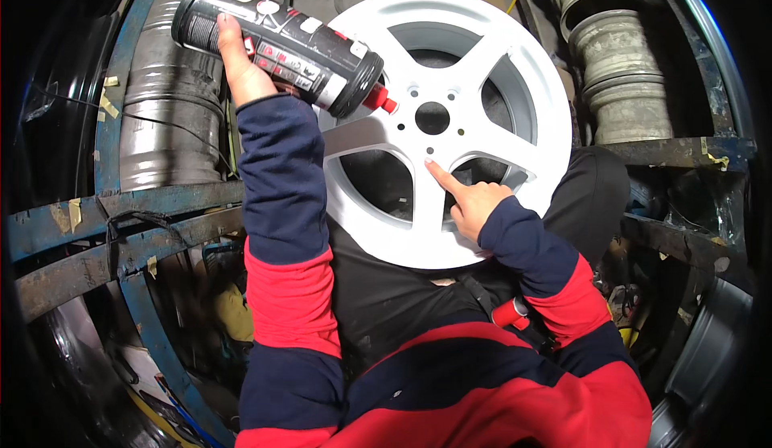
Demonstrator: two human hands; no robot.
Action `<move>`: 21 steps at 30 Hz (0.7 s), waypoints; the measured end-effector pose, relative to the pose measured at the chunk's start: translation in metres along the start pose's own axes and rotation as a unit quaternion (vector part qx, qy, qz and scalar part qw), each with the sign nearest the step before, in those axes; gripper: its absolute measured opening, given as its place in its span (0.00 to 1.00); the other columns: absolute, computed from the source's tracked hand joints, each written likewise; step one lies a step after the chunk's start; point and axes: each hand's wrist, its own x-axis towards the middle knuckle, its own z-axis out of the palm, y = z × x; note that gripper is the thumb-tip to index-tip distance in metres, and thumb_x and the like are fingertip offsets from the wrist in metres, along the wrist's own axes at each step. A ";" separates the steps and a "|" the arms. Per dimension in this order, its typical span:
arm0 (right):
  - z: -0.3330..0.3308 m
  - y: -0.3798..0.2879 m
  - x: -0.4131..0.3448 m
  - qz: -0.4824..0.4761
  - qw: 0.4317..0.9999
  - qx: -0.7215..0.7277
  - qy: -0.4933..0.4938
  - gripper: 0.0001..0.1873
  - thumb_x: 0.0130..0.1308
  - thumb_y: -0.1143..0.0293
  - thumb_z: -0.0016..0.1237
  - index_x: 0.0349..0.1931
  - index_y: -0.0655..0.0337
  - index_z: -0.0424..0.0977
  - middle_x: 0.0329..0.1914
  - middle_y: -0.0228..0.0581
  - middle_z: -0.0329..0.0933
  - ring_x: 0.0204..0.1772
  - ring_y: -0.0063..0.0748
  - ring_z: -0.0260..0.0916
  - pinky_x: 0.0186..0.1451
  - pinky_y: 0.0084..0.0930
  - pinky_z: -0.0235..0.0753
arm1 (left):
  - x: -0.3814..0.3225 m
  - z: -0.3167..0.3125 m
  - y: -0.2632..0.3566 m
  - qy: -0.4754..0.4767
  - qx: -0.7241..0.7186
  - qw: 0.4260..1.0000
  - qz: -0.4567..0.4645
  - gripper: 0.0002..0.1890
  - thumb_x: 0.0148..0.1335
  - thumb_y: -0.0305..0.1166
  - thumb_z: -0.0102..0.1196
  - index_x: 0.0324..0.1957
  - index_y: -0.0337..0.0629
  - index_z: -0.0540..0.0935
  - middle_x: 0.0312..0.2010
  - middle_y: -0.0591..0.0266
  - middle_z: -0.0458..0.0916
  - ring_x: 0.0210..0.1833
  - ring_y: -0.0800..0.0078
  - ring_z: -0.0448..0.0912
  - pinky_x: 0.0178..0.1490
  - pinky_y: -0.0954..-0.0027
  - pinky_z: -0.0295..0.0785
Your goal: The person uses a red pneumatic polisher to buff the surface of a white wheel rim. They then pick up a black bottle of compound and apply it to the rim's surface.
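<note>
A white five-spoke car wheel rim [431, 200] lies before me over my lap, its face turned up. My left hand [244, 65] grips a black plastic bottle with a red nozzle [283, 44], which is tilted down to the right. The nozzle tip is at the hub, left of the round centre bore, near a bolt hole. My right hand [473, 197] holds nothing. Its index finger is stretched out, with the fingertip on the spoke just below the lowest bolt hole; the other fingers are curled.
Bare metal rims are stacked at the upper left [172, 104] and upper right [627, 80]. Worn blue steel frame bars [181, 197] run on both sides, with cable tied round the left one. A red cylindrical object [506, 314] lies by my right forearm.
</note>
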 end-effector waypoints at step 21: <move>0.011 0.025 -0.018 -0.058 0.994 -0.079 0.052 0.48 0.60 0.76 0.45 0.77 0.20 0.47 0.30 0.50 0.78 0.24 0.49 0.77 0.28 0.42 0.79 | 0.004 0.001 0.001 -0.003 -0.018 0.999 -0.032 0.26 0.67 0.52 0.59 0.55 0.41 0.77 0.44 0.57 0.85 0.43 0.63 0.86 0.48 0.58 0.85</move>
